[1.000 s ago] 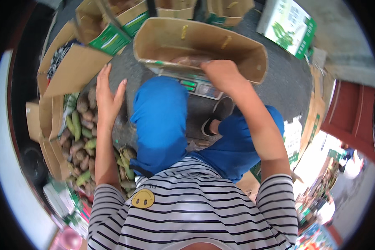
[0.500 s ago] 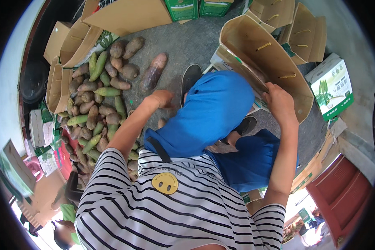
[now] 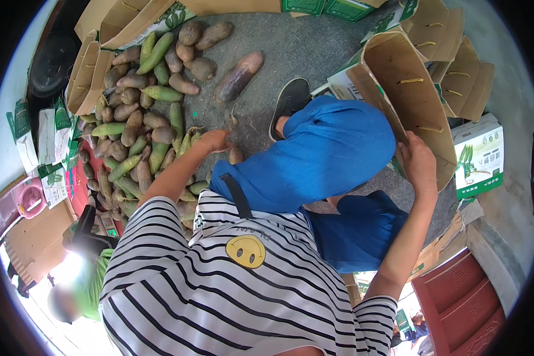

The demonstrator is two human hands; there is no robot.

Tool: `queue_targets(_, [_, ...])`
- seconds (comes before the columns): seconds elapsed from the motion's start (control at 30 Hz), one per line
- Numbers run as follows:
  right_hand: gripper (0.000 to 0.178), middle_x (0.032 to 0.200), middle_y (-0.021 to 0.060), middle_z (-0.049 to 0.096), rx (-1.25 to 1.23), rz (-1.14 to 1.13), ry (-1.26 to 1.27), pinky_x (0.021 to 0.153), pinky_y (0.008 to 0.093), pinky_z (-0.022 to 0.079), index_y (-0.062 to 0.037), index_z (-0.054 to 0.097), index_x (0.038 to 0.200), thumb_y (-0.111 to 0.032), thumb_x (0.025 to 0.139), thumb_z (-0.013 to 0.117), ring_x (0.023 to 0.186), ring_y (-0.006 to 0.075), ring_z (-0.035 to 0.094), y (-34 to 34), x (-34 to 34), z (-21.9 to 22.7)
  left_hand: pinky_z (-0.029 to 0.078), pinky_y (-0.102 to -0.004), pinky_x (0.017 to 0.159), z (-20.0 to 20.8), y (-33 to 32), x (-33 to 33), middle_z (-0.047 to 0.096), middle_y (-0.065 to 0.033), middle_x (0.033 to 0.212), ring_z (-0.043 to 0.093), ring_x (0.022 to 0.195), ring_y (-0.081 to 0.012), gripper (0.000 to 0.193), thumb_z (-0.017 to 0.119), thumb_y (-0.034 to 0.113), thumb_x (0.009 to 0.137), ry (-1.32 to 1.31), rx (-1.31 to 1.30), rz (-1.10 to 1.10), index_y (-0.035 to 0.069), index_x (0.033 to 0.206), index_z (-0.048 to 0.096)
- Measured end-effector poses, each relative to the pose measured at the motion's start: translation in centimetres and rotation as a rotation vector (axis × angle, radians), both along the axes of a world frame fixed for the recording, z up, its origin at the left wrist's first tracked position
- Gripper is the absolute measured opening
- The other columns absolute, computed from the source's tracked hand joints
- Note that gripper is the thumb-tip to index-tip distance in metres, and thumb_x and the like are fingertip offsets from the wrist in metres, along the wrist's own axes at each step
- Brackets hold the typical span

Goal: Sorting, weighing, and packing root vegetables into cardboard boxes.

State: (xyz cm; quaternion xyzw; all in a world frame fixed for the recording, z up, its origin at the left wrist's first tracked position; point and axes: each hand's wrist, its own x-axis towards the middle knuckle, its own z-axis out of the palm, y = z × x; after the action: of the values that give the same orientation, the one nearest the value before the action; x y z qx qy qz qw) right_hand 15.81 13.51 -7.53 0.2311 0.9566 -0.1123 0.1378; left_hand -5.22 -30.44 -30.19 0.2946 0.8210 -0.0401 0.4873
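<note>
The right hand [image 3: 418, 159] grips the near rim of the box [image 3: 397, 64] at right — seemingly to steady it — while the curled left hand [image 3: 215, 141], its hold unclear, hangs beside the roots [image 3: 132, 129] at left.

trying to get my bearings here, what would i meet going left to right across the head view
Pink round object, pile of brown and green vegetables, large tuber lying apart, dark shoe, open cardboard bag, white-and-green box.

Bare grey floor [image 3: 305, 44] leaves a passage beyond the long purple-brown tuber [image 3: 239, 77]; nearer, the blue-trousered knee [image 3: 350, 142] and dark shoe [image 3: 295, 95] stand between the left hand [image 3: 215, 141] and the open brown cardboard bag [image 3: 393, 62].
</note>
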Motion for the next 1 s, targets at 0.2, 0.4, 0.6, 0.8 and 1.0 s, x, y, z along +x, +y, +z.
queue_targets(0.2, [0.027,0.102,0.0163,0.061,0.017,-0.003,-0.030,0.078,0.0437,0.047,-0.0061,0.055,0.111,-0.015,0.085,0.055,0.094,0.0352,0.058,0.1,-0.4,0.0,0.047,-0.0436,0.084,-1.9,-10.4,-1.5,0.062,-0.0193,0.105,0.059,0.099,-0.0368,0.036,0.059,0.027,0.081,0.346,-0.171,0.453,0.006,0.111,0.057])
queue_targets(0.4, [0.030,0.106,0.0187,0.061,-0.021,-0.045,-0.054,0.082,0.0432,0.045,-0.0041,0.055,0.114,-0.018,0.087,0.054,0.099,0.0365,0.057,0.4,-0.2,-0.2,0.047,-0.0447,0.084,-0.8,-14.1,-1.6,0.060,-0.0185,0.107,0.057,0.101,-0.0361,0.027,0.054,0.016,0.082,0.495,-0.133,0.705,0.007,0.108,0.057])
queue_targets(0.6, [0.031,0.108,0.0208,0.060,-0.066,-0.068,-0.016,0.084,0.0429,0.044,-0.0035,0.054,0.116,-0.019,0.089,0.053,0.100,0.0373,0.056,1.0,0.1,-0.9,0.044,-0.0430,0.090,-3.4,-13.9,-1.7,0.051,-0.0165,0.122,0.051,0.112,-0.0338,0.038,0.054,0.011,0.081,0.397,-0.026,0.536,0.010,0.119,0.050])
queue_targets(0.8, [0.033,0.094,0.0223,0.060,-0.139,-0.141,-0.026,0.074,0.0425,0.045,-0.0016,0.053,0.117,-0.018,0.089,0.055,0.085,0.0384,0.058,0.9,0.0,-1.2,0.043,-0.0389,0.094,-9.3,-15.3,-3.6,0.049,-0.0146,0.129,0.048,0.118,-0.0338,0.057,0.055,0.008,0.077,0.315,-0.020,0.517,0.012,0.132,0.040])
queue_targets(1.0, [0.033,0.086,0.0233,0.060,-0.154,-0.124,-0.018,0.070,0.0415,0.046,-0.0015,0.053,0.117,-0.016,0.088,0.056,0.077,0.0391,0.058,1.6,0.5,-1.9,0.044,-0.0358,0.092,-10.5,-15.9,-3.0,0.052,-0.0196,0.123,0.051,0.114,-0.0349,0.054,0.058,0.009,0.075,0.153,0.142,0.701,0.008,0.128,0.045])
